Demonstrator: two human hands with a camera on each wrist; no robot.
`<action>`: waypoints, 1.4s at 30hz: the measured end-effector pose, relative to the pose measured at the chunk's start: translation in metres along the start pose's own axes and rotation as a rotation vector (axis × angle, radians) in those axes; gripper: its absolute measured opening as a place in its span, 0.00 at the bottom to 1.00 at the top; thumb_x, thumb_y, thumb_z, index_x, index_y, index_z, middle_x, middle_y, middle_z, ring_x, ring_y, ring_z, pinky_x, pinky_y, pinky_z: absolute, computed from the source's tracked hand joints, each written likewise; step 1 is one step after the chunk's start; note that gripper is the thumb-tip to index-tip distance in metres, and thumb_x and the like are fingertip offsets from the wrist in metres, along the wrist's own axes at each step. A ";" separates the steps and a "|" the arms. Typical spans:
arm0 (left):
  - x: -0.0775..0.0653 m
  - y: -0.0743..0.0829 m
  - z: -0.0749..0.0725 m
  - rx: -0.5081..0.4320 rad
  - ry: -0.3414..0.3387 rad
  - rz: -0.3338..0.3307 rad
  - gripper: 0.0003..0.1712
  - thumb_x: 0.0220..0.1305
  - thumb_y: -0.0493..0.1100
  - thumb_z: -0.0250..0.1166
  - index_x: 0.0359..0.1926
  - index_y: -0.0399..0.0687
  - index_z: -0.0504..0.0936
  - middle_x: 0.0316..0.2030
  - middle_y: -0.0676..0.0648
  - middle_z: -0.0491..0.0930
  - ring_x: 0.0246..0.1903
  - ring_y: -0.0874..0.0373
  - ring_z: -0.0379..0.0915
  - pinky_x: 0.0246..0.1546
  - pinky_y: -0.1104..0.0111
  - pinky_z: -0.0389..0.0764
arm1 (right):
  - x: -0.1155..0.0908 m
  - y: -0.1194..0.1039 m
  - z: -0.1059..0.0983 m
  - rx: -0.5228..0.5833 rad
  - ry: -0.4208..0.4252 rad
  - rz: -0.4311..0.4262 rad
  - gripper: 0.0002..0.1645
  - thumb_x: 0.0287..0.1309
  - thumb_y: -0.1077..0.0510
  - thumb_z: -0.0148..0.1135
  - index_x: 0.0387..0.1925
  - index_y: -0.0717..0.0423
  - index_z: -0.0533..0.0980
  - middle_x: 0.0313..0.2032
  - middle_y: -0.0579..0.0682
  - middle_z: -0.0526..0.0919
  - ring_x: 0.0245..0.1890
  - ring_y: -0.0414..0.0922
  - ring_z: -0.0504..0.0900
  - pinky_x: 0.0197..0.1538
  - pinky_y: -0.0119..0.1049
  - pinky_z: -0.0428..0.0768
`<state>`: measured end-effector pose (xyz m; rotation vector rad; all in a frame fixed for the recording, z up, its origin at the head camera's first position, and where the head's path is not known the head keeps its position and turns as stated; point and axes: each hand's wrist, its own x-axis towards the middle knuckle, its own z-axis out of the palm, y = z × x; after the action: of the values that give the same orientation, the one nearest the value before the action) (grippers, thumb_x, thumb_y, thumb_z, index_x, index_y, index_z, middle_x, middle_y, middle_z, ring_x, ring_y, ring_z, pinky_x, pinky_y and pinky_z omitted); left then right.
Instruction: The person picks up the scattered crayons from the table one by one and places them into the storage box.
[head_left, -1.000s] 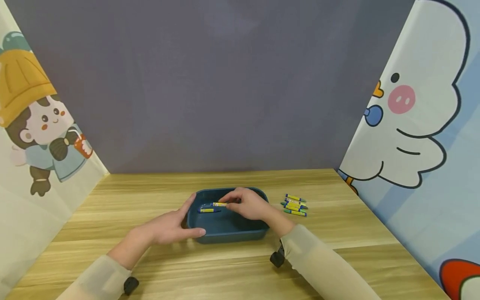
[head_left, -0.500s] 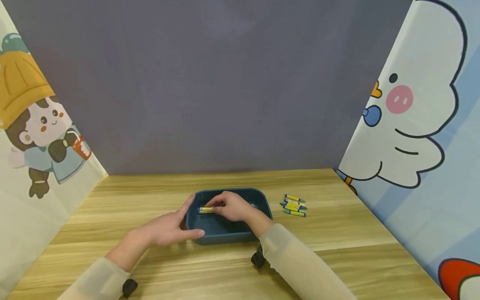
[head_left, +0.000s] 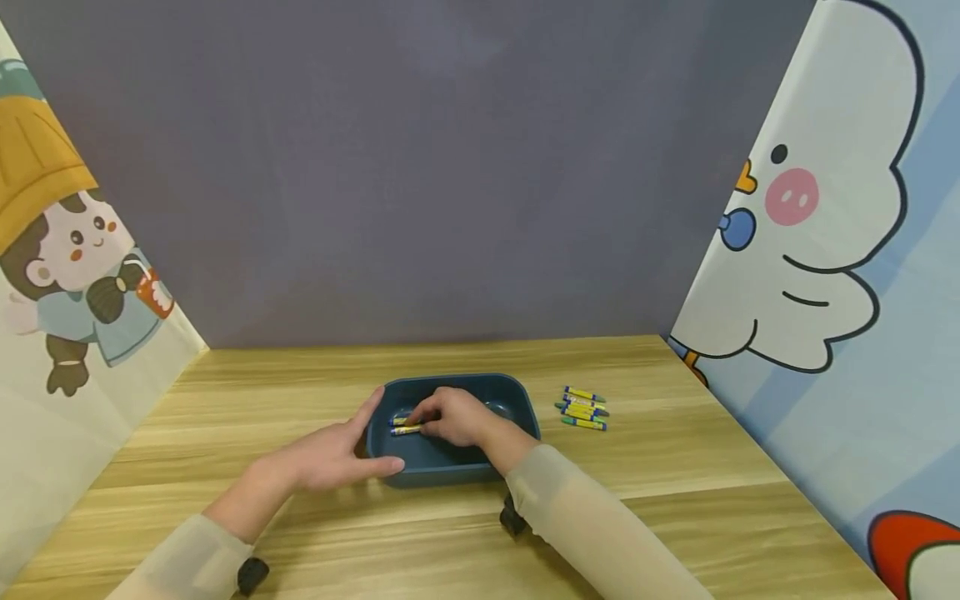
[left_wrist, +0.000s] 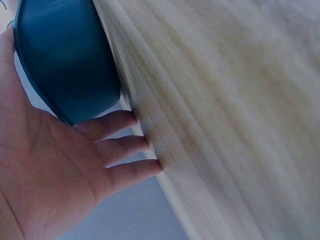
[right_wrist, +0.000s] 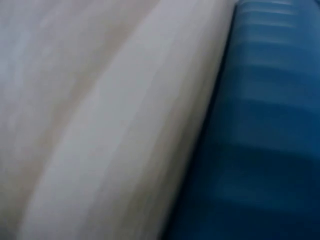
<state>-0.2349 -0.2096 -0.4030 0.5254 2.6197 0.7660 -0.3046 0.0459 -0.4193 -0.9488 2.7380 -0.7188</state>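
Observation:
A dark blue rectangular bin [head_left: 450, 477] stands on the table, its wall also filling the right of the right wrist view. Inside at its left end, two yellow-and-blue crayons lie side by side. My right hand [head_left: 459, 417] reaches into the bin and pinches the nearer crayon [head_left: 405, 431]; its fingers partly cover the farther crayon [head_left: 399, 421]. My left hand [head_left: 333, 454] is spread at the bin's left end, thumb by the front rim. In the left wrist view several straight fingers [left_wrist: 125, 145] of that hand touch the table beside the bin wall [left_wrist: 70, 60]. The right wrist view shows no hand.
A small group of crayons [head_left: 583, 410] lies on the wooden table [head_left: 360, 542] right of the bin. A grey panel [head_left: 435, 183] rises behind the table. Cartoon-printed panels stand at the left and right [head_left: 840, 200].
My right hand has carried the crayon left and toward me, setting it down in front of the other one. The left hand stays at the bin's end. The head view has shifted slightly.

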 end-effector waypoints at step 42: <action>0.001 0.003 0.002 0.007 0.041 0.013 0.74 0.69 0.76 0.68 0.90 0.58 0.25 0.56 0.43 0.88 0.53 0.54 0.83 0.61 0.47 0.80 | -0.072 0.074 -0.097 0.262 0.276 0.016 0.18 0.75 0.52 0.71 0.61 0.50 0.88 0.47 0.49 0.88 0.42 0.44 0.82 0.44 0.40 0.80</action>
<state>-0.2342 -0.2060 -0.4036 0.5353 2.6598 0.7794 -0.3165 0.1780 -0.3716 -0.8221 2.7739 -1.2543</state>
